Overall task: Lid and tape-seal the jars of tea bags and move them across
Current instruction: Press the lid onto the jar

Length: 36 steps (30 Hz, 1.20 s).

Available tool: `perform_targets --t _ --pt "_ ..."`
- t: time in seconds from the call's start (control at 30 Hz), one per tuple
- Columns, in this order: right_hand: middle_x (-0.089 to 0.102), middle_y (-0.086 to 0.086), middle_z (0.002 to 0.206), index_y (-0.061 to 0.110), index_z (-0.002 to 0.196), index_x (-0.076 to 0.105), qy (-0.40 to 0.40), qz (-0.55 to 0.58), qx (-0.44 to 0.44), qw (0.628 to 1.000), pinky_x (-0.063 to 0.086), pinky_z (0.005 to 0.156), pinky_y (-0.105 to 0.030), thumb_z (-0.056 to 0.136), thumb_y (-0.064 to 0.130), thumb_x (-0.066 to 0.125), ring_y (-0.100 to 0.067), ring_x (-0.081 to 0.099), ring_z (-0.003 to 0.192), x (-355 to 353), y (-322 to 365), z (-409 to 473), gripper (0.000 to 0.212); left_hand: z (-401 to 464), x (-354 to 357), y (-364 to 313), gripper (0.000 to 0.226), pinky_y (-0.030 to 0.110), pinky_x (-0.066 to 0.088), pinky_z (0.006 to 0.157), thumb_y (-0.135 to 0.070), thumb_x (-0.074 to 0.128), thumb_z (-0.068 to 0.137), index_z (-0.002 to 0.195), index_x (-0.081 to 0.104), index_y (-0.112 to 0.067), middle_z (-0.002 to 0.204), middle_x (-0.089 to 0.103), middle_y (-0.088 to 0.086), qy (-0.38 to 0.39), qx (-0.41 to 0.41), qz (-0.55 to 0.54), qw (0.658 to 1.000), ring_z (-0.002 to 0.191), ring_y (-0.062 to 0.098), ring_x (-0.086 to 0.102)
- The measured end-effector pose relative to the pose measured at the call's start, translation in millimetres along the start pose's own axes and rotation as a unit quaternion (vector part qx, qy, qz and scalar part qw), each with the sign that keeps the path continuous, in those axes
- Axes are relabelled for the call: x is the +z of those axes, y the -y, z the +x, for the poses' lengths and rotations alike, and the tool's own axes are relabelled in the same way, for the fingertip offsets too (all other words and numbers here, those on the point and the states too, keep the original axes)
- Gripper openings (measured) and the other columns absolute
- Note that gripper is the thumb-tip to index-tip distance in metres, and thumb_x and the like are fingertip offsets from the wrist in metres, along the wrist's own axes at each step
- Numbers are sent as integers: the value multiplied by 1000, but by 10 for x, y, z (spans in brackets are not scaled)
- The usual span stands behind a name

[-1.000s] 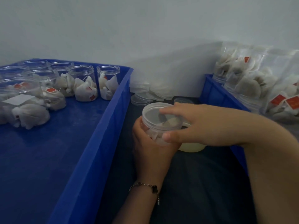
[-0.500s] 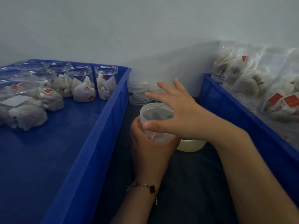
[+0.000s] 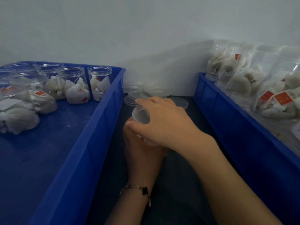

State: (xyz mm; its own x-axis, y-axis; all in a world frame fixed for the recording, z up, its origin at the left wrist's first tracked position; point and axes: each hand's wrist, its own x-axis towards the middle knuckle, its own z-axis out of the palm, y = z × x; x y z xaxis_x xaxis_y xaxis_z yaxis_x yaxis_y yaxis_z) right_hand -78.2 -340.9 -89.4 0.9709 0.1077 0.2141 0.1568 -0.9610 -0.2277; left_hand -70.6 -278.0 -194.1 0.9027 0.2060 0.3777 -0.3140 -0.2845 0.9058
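Note:
A clear plastic jar of tea bags stands on the dark surface between two blue crates, almost hidden by my hands. My left hand [image 3: 142, 155] grips its body from the near side. A translucent lid [image 3: 140, 116] sits on the jar's mouth, and my right hand [image 3: 164, 122] lies over it, thumb at the near edge and fingers curled round the far edge. The left crate [image 3: 97, 127] holds several open jars of tea bags [image 3: 73, 85].
Spare lids [image 3: 133, 96] lie in a pile against the back wall, with one more lid [image 3: 181, 102] just beyond my right hand. The right crate [image 3: 227, 119] holds clear bags of tea bags [image 3: 259, 88] piled above its rim.
My right hand, lifted with fingers spread half a second ago, has come back down and closed round the lid. The pale roll seen beside the jar is now hidden behind my hands.

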Motion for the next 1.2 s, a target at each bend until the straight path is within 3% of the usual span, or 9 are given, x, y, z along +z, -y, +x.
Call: perform_targets --t 0.17,0.3,0.5,0.6,0.7,0.8,0.9,1.03,1.2 --pt "2 11 159 50 145 15 -3 2 -31 1000 -4 114 -58 70 85 36 -16 -17 144 -32 -99 19 85 30 58 -1 133 14 28 100 -94 52 35 148 7 -40 151 23 -20 31 -24 -68 997 131 -9 29" --pt "41 16 143 44 137 40 -48 41 -22 998 35 95 -41 81 67 48 -13 33 134 42 -56 37 62 37 72 53 81 9 30 67 -62 41 59 130 39 -22 112 47 -10 4 6 144 990 101 3 48" --pt "56 8 129 35 131 52 -149 44 10 988 30 76 -35 81 58 54 -19 45 121 180 76 7 55 77 51 38 45 13 28 89 -23 49 93 135 35 -13 132 47 5 69 -33 147 986 116 10 45" --pt "55 14 131 32 134 50 -157 207 -2 966 37 89 -22 85 60 52 -4 45 119 137 -52 -20 56 -11 -13 -53 83 7 37 87 -41 70 63 137 35 -29 132 51 -8 -15 20 -11 1000 111 2 51" --pt "59 26 118 23 128 54 -210 412 90 882 32 75 0 96 43 44 7 52 99 81 -356 -83 39 -38 -55 -112 116 35 46 98 -55 81 37 137 25 -40 138 42 -10 9 -18 -70 997 125 8 45" --pt "40 12 145 29 144 35 -94 222 158 958 30 99 -18 98 32 46 -5 37 128 244 -715 -264 48 -32 -45 -156 125 50 27 113 -52 80 44 146 8 -37 152 24 -2 10 -3 -17 1000 139 18 23" --pt "23 6 155 30 149 22 89 66 112 988 19 114 -33 92 46 52 -13 17 143 501 -815 -508 66 -90 -76 -141 117 49 10 113 -74 49 57 150 -3 -25 157 11 3 -9 49 87 995 139 14 9" --pt "38 1 145 26 150 15 31 -15 104 994 37 97 -29 86 53 58 -15 36 131 547 -815 -607 82 -106 -131 -171 108 44 24 103 -76 34 60 149 -5 -28 155 20 7 -4 62 114 991 126 16 18" --pt "53 11 108 30 117 52 43 -4 119 992 43 76 -23 84 51 57 -4 51 93 437 -793 -751 39 -72 -196 -172 102 17 20 97 -45 67 74 148 -2 -36 154 24 -4 22 46 25 998 126 -4 20"
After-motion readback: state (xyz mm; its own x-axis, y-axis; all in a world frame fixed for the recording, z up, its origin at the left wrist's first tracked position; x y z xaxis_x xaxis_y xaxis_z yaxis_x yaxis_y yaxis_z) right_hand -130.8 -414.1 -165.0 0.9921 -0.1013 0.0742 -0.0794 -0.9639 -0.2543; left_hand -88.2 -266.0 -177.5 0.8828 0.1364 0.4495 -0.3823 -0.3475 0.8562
